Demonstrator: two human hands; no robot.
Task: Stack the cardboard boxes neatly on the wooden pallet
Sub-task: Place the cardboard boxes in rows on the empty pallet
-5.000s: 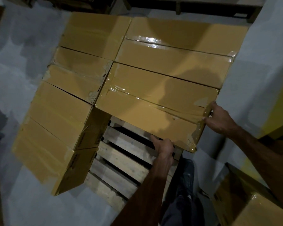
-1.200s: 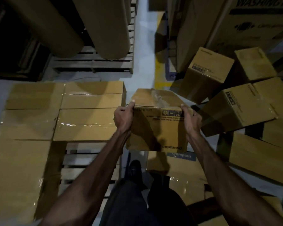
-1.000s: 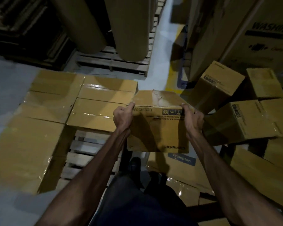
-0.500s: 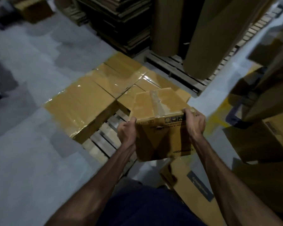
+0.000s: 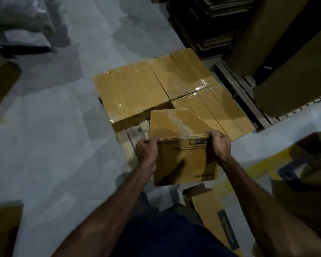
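I carry a taped cardboard box (image 5: 176, 127) in the air in front of me, its printed side facing me. My left hand (image 5: 146, 150) grips its upper left corner and my right hand (image 5: 219, 145) grips its upper right corner. Beyond the box lies the wooden pallet (image 5: 132, 135), with bare slats showing at its near left corner. Several flat taped boxes (image 5: 146, 89) cover the rest of the pallet in one layer.
Grey concrete floor stretches to the left. Another box (image 5: 211, 210) lies on the floor by my legs. Large brown rolls (image 5: 293, 84) on a second pallet stand at the right, stacked flat cardboard (image 5: 211, 25) at the back. Boxes sit at both left edges and the right edge.
Five seconds ago both hands set a box on the pallet. Since then I picked up another box from the pile and turned left with it toward the pallet's bare corner.
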